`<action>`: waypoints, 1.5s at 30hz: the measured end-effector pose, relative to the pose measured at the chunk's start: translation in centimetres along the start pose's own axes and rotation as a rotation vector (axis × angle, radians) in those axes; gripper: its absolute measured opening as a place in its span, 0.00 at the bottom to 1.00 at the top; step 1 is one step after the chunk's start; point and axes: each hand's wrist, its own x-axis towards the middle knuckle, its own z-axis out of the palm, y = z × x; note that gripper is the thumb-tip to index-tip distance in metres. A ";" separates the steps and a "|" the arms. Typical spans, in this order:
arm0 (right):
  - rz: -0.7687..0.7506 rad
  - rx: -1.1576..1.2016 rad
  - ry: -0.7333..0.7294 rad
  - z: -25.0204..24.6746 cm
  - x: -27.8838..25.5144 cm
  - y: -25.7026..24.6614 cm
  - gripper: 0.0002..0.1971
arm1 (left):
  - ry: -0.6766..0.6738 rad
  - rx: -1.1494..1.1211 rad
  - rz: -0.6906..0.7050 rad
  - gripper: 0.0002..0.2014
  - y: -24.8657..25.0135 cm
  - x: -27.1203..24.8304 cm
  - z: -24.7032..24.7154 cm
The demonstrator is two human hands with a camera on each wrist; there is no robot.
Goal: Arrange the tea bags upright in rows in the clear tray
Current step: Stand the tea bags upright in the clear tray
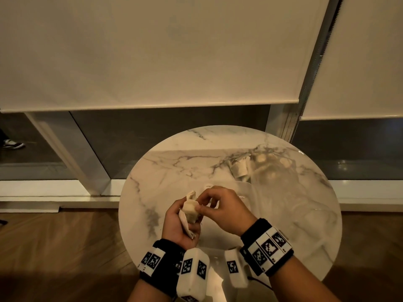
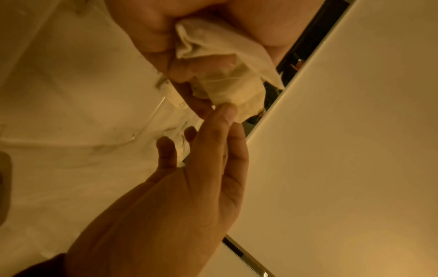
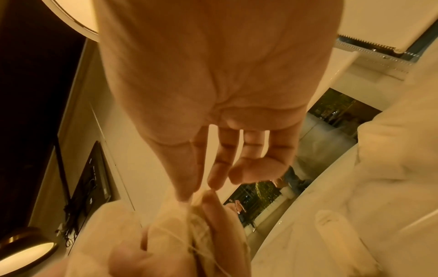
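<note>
My left hand [image 1: 185, 217] grips a small bunch of pale tea bags [image 1: 190, 211] above the near part of the round marble table [image 1: 174, 171]. My right hand [image 1: 200, 206] pinches the top of one bag in that bunch with thumb and forefinger. In the left wrist view the tea bags [image 2: 225, 78] are crumpled between both hands. In the right wrist view my right hand's fingertips [image 3: 187, 195] meet on a bag and its thin string [image 3: 189, 224]. The clear tray [image 1: 290, 192] lies on the table's right half, faint against the marble. A few tea bags [image 1: 239, 168] stand at its far left corner.
A window with lowered roller blinds [image 1: 152, 51] stands just behind the table. Wooden floor [image 1: 54, 247] lies to the left and right. The table's rim curves close to my wrists.
</note>
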 end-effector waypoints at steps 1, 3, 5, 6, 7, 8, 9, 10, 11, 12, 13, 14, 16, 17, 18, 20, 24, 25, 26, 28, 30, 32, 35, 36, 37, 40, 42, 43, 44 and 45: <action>-0.003 0.003 0.018 -0.1 0.0 0.0 0.05 | -0.004 0.000 -0.002 0.14 0.0 -0.1 0.1; -0.009 0.003 0.028 -0.5 0.0 0.0 0.04 | -0.016 0.007 -0.004 0.13 -0.2 -0.5 0.4; -0.007 0.040 0.017 -0.8 0.1 0.0 0.03 | -0.010 0.012 0.002 0.12 -0.2 -0.4 0.4; 0.002 0.071 0.013 -0.9 0.2 -0.1 0.03 | 0.000 0.016 0.004 0.13 -0.2 -0.4 0.4; 0.009 0.105 0.012 -1.1 0.3 -0.1 0.03 | 0.007 0.021 0.003 0.14 -0.2 -0.3 0.3; 0.014 0.138 0.011 -1.2 0.4 -0.2 0.03 | 0.012 0.024 -0.002 0.14 -0.2 -0.2 0.1; 0.022 0.175 0.010 -1.4 0.5 -0.3 0.03 | 0.017 0.027 -0.008 0.15 -0.2 -0.1 0.0; 0.035 0.216 0.006 -1.5 0.6 -0.5 0.04 | 0.021 0.027 -0.013 0.15 -0.2 0.0 -0.2; 0.053 0.258 0.005 -1.7 0.6 -0.6 0.04 | 0.022 0.025 -0.016 0.15 -0.1 0.0 -0.3; 0.071 0.296 0.004 -1.8 0.8 -0.7 0.04 | 0.023 0.016 -0.014 0.15 -0.1 0.0 -0.3; 0.084 0.323 0.003 -2.0 0.9 -0.8 0.04 | 0.024 0.001 -0.008 0.14 0.0 0.0 -0.4; 0.093 0.345 0.005 -2.3 1.1 -0.9 0.04 | 0.023 -0.015 -0.002 0.14 0.0 0.0 -0.4; 0.102 0.391 0.011 -2.7 1.5 -1.0 0.04 | 0.018 -0.041 0.002 0.13 0.1 -0.2 -0.4; 0.107 0.418 0.015 -3.0 1.8 -1.0 0.04 | 0.018 -0.049 -0.001 0.13 0.1 -0.3 -0.5; 0.112 0.445 0.022 -3.3 2.1 -1.0 0.05 | 0.020 -0.057 -0.005 0.12 0.2 -0.3 -0.5; 0.128 0.486 0.055 -3.7 2.8 -0.9 0.04 | 0.025 -0.065 -0.009 0.12 0.4 -0.3 -0.7; 0.228 0.499 0.153 -4.1 4.5 0.5 0.03 | 0.047 -0.078 -0.003 0.09 0.8 0.1 -1.4; 0.258 0.493 0.178 -4.1 4.9 1.0 0.04 | 0.056 -0.087 0.003 0.09 0.9 0.1 -1.7; 0.284 0.487 0.207 -4.1 5.3 1.7 0.04 | 0.062 -0.094 0.005 0.09 1.0 0.1 -1.8; 0.335 0.471 0.267 -4.0 6.2 3.1 0.04 | 0.065 -0.103 0.004 0.09 1.3 0.0 -2.0; 0.393 0.432 0.286 -3.6 7.1 4.5 0.03 | 0.070 -0.109 0.002 0.10 1.5 0.0 -2.3; 0.464 0.341 0.217 -2.8 7.8 5.5 0.06 | 0.070 -0.111 0.004 0.11 1.6 0.1 -2.5; 0.575 0.218 0.004 -1.0 8.4 6.3 0.08 | 0.068 -0.109 0.010 0.10 1.5 0.2 -2.5; 0.600 0.177 -0.059 -0.4 8.5 6.5 0.08 | 0.070 -0.106 0.010 0.10 1.5 0.3 -2.5; 0.612 0.140 -0.107 0.2 8.6 6.8 0.07 | 0.074 -0.103 0.010 0.10 1.4 0.3 -2.5; 0.637 0.050 -0.160 1.3 9.0 7.6 0.07 | 0.085 -0.100 0.012 0.11 1.3 0.3 -2.4; 0.623 -0.065 -0.137 1.7 9.4 8.2 0.05 | 0.090 -0.098 0.004 0.11 1.3 0.3 -2.5; 0.617 -0.106 -0.117 1.8 9.6 8.5 0.04 | 0.091 -0.098 0.000 0.11 1.3 0.4 -2.6; 0.619 -0.124 -0.095 1.9 9.9 8.8 0.03 | 0.093 -0.098 -0.005 0.11 1.3 0.4 -2.6; 0.618 -0.130 -0.078 2.1 10.2 9.0 0.03 | 0.096 -0.099 -0.008 0.11 1.3 0.5 -2.7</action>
